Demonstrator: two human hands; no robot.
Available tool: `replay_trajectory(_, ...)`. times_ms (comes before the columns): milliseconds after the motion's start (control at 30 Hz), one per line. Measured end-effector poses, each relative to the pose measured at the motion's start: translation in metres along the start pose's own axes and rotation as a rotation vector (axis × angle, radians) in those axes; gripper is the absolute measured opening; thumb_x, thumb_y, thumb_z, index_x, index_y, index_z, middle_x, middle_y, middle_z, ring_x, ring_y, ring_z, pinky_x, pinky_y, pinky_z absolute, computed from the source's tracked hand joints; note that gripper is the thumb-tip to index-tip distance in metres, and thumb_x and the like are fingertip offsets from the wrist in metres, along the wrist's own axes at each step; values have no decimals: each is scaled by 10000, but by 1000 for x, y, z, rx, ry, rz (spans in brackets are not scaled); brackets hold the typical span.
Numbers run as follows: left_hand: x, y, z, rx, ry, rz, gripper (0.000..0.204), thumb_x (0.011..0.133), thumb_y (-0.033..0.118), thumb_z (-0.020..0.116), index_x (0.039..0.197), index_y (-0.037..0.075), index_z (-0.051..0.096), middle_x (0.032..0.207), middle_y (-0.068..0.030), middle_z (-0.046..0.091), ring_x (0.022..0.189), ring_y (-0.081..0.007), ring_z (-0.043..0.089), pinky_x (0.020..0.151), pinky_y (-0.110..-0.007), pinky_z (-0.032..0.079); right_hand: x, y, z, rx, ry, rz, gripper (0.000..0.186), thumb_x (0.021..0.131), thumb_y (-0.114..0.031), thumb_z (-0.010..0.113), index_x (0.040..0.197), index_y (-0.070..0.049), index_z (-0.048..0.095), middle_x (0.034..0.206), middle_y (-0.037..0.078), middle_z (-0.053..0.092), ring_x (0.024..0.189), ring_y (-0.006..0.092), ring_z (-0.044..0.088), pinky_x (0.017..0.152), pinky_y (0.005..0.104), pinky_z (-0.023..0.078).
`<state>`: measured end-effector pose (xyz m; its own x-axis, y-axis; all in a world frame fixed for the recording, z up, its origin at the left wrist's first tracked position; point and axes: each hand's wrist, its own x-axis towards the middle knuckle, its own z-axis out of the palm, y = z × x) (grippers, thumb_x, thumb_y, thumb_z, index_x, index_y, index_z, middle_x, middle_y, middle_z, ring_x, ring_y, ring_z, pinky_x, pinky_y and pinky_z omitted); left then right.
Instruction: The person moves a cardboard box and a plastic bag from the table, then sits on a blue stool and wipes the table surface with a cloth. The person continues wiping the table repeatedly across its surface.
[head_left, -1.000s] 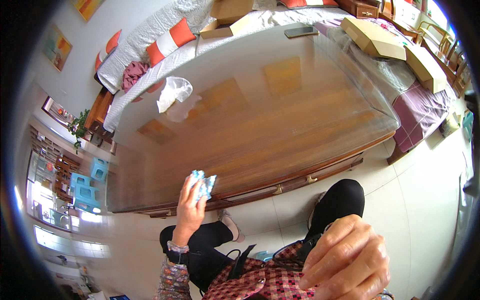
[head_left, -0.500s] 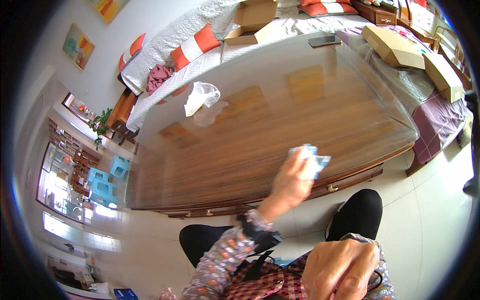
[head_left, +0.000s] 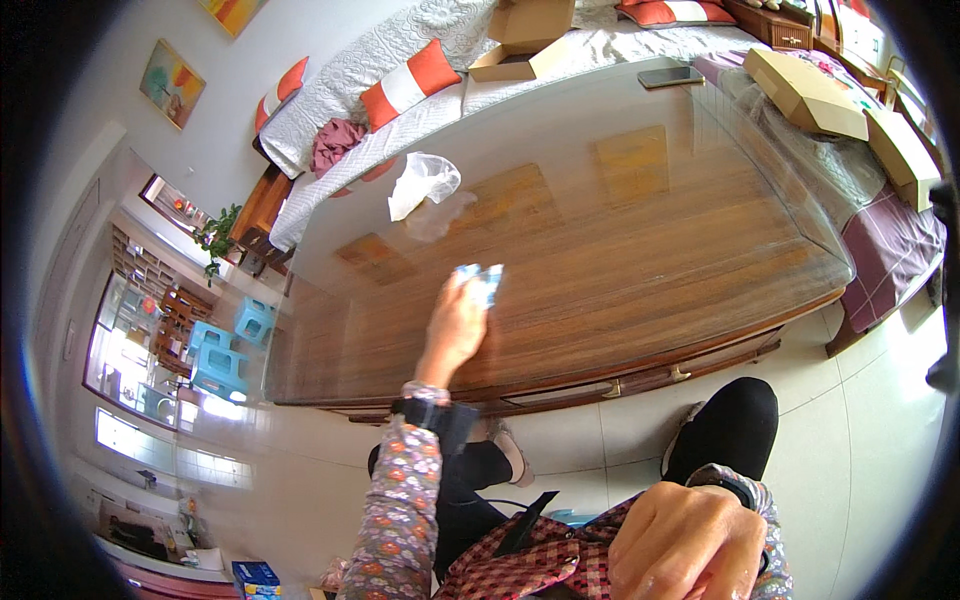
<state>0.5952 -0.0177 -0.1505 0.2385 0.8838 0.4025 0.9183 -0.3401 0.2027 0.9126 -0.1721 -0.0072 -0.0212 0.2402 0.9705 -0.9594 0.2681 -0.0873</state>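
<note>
Blue-and-white cloth (head_left: 490, 286) pinched, the left hand (head_left: 456, 325) stretches over the table (head_left: 640, 265); the right hand (head_left: 688, 540) curls inward.

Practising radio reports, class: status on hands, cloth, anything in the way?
Left hand gripping cloth, over table. Right hand curled, off table. White plastic, phone farther back, clear of cloth.

Wooden table (head_left: 620, 300); white plastic (head_left: 422, 185); phone (head_left: 670, 76)

Left hand (head_left: 457, 325) holding crumpled blue-and-white cloth (head_left: 490, 284) over brown table (head_left: 640, 265), right hand (head_left: 688, 542) curled, white plastic (head_left: 418, 184) beyond
</note>
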Motion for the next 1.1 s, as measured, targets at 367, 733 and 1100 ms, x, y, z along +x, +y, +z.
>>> replay_trajectory(367, -88, -122, -48, 253, 13, -502, 365, 911, 124, 487, 1232, -33, 561, 1318, -249, 513, 1244, -406, 475, 1077, -470, 375, 19, 39, 7, 43, -16, -386, 134, 879, -88, 703, 946, 27, 726, 942, 169, 672, 671, 204, 666, 518, 275, 530)
replay_trajectory(733, -8, 159, 19, -255, 6, 293, 348, 825, 70, 599, 1143, -56, 535, 1273, -269, 467, 1253, -415, 434, 1108, -449, 364, 1, 18, -12, 11, -191, 137, 153, 852, -139, 746, 947, -21, 725, 880, 98, 681, 678, 165, 669, 514, 258, 527)
replay_trajectory(1100, -80, -28, -41, 18, 73, -145, 331, 942, 109, 503, 1254, 12, 552, 1347, -222, 495, 1278, -383, 456, 1107, -430, 351, -20, 32, -19, -283, -7, 577, 138, 843, -125, 734, 953, -43, 747, 838, 107, 704, 727, 195, 684, 618, 304, 554)
